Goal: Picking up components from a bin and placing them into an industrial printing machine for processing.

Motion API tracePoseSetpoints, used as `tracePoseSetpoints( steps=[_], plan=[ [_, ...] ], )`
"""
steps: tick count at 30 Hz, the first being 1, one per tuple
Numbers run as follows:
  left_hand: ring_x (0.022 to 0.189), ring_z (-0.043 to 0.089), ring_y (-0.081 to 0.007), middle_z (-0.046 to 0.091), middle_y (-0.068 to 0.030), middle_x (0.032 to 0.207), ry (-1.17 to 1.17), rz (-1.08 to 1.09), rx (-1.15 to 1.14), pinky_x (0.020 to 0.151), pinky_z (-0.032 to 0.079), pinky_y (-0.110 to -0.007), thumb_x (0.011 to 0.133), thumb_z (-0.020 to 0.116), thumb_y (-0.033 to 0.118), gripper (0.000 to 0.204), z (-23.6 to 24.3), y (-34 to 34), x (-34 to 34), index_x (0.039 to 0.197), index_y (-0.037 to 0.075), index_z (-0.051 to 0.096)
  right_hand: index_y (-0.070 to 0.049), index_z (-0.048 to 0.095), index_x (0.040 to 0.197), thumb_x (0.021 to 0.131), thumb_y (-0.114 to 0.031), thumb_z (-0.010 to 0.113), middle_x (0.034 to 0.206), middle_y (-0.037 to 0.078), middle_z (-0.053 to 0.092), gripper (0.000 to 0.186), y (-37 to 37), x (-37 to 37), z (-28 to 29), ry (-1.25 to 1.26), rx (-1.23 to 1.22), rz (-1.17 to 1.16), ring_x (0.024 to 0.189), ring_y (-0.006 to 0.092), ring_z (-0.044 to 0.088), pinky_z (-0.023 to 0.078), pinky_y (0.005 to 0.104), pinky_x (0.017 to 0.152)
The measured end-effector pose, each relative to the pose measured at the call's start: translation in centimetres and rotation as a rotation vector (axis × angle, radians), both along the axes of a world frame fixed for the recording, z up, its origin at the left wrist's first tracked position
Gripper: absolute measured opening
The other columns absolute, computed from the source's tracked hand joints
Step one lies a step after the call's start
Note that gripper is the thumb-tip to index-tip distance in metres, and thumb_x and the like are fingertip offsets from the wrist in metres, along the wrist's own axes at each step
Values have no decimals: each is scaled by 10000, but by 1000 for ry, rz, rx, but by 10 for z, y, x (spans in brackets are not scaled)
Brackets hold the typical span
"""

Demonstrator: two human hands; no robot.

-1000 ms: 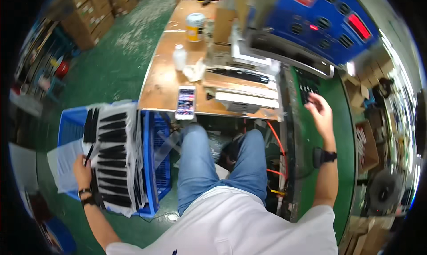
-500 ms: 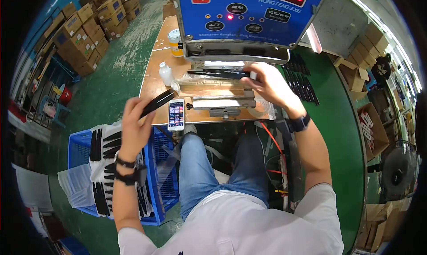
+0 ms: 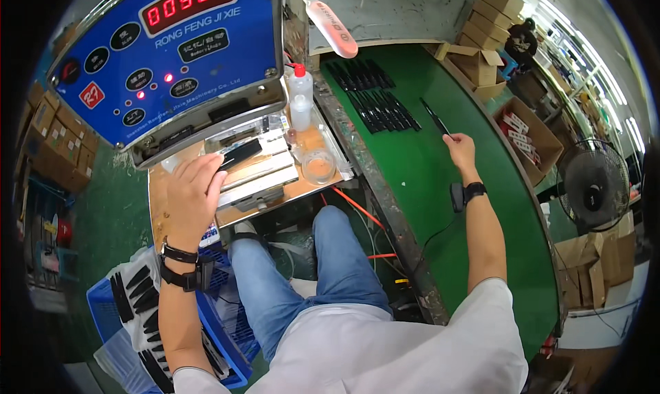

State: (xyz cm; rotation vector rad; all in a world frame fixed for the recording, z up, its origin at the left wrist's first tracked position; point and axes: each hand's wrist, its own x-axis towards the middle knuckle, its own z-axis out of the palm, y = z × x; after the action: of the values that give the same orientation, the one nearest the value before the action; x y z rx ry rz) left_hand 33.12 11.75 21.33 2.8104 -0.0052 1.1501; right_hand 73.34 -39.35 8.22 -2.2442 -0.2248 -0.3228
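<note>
My right hand (image 3: 462, 151) is out over the green surface (image 3: 426, 208), its fingers pinched on the near end of a slim black piece (image 3: 434, 116). That piece points away, to the right of two rows of similar glossy black pieces (image 3: 385, 111). My left hand (image 3: 196, 193) is at the metal fixture (image 3: 261, 176) under the blue control box. Its fingers hold one end of another long black piece (image 3: 242, 154), which is over the fixture; whether it rests in it I cannot tell. What the pieces are is not clear.
The blue control box (image 3: 172, 64) with a lit red display overhangs the wooden bench (image 3: 159, 195). Bottles (image 3: 300, 111) and a clear round container (image 3: 318, 166) stand right of the fixture. A blue crate (image 3: 237, 373) of black pieces is at lower left; a fan (image 3: 592, 188) stands right.
My right hand has moved from the fixture out over the green surface, with a black piece. My left hand has brought its black piece to the fixture. The view has swung right.
</note>
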Motion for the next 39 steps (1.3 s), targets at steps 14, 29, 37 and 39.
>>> tracePoseSetpoints(
  steps=[14, 29, 37, 39],
  plan=[
    [1214, 660, -339, 706, -127, 1323, 130, 155, 28, 1088, 448, -497, 924, 762, 227, 366, -7, -21, -18, 1227, 24, 726, 46, 707, 1225, 921, -303, 724, 1175, 274, 723, 463, 45, 57, -45, -37, -547, -55, 1090, 446, 693, 546, 501, 950],
    [1264, 634, -355, 680, -159, 1363, 111, 527, -86, 1088, 467, -455, 956, 723, 115, 321, -26, 19, -174, 1259, 9, 709, 12, 636, 1386, 923, -196, 682, 1123, 258, 733, 511, 39, 82, -58, -47, -581, 24, 1060, 428, 697, 540, 488, 966],
    [1250, 633, -360, 679, -177, 1350, 79, 941, -396, 1080, 474, -426, 986, 722, 112, 278, -75, 13, -321, 1231, -19, 710, 16, 572, 1452, 926, -156, 684, 1118, 217, 739, 565, 41, 101, -63, 44, -497, 93, 972, 418, 706, 563, 473, 906],
    [1240, 639, -354, 687, -179, 1333, 45, 999, -468, 1079, 473, -423, 991, 714, 104, 270, -85, 10, -331, 1228, -24, 710, 27, 554, 1468, 928, -146, 688, 1127, 211, 740, 583, 37, 99, -62, 0, -418, 46, 929, 379, 717, 569, 461, 875]
  ],
)
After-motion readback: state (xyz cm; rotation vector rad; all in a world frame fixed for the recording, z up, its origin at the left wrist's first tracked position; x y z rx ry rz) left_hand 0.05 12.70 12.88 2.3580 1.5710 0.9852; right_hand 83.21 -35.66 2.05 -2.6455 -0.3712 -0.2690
